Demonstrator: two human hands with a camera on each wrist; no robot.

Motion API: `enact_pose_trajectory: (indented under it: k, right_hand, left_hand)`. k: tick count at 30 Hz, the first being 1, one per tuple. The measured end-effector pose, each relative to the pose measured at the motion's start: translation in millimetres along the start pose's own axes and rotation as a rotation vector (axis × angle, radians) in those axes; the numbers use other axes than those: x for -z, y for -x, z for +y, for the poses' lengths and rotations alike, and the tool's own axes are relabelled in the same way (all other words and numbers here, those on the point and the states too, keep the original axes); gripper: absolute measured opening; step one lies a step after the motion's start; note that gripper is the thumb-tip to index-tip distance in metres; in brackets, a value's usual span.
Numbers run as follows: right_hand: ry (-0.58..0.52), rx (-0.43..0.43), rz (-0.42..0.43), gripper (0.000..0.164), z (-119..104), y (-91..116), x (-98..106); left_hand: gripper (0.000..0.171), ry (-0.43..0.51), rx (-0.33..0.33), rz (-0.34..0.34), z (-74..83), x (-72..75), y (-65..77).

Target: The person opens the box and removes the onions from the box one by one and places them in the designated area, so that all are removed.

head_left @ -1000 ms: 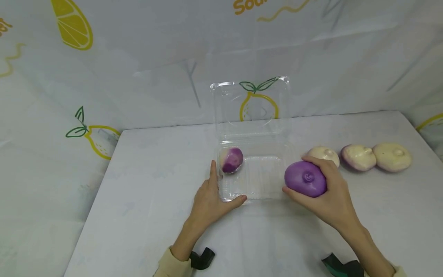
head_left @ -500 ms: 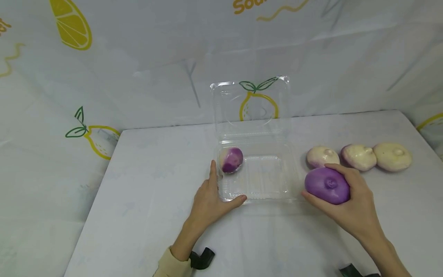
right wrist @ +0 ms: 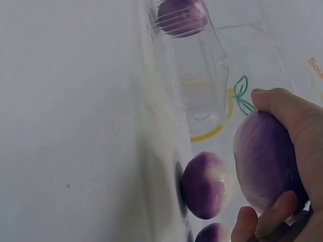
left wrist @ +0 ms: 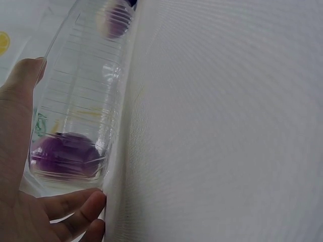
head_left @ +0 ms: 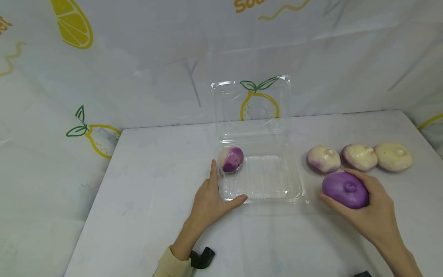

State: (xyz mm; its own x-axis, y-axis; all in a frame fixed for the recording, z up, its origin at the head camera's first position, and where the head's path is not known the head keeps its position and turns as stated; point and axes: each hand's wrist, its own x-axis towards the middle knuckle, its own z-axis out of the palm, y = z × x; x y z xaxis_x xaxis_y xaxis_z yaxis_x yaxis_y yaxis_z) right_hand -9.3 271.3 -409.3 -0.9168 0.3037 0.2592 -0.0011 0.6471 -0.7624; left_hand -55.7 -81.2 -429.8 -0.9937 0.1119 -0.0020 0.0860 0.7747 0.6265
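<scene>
In the head view my right hand (head_left: 375, 209) grips a smooth purple turnip (head_left: 346, 190), thumb on its near side and fingers over the far side. It is held up right of a clear plastic clamshell box (head_left: 259, 181); the right wrist view shows the same turnip (right wrist: 267, 159) raised off the table. My left hand (head_left: 209, 204) rests at the box's front left corner, index finger straight along the left side and thumb along the front edge. Inside the box, at the back left, lies a purple-and-cream turnip (head_left: 232, 159). The box's lid (head_left: 226, 107) stands raised at the back.
Three cream turnips with purple sides, a left one (head_left: 323, 159), a middle one (head_left: 359, 157) and a right one (head_left: 393, 157), lie in a row right of the box. A white table (head_left: 155, 173) meets a lemon-printed sheet (head_left: 155, 77) at its back edge.
My right hand has moved to the right and slightly toward me with the purple turnip, away from above the box's right edge. My left hand and the box have stayed put.
</scene>
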Motion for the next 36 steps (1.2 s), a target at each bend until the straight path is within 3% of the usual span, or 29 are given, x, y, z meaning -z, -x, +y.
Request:
enact_pose_trajectory:
  k: [15,36]
  right_hand:
    - [0.155,-0.049,-0.087,0.081,34.8,-6.1,9.4]
    - [0.264,-0.111,-0.297,0.097,51.1,-13.8,8.0]
  left_hand:
    - [0.13,-0.006,0.007,-0.009,0.7,0.9,-0.1]
    - [0.131,0.02,0.017,-0.02,0.1,1.3,0.0]
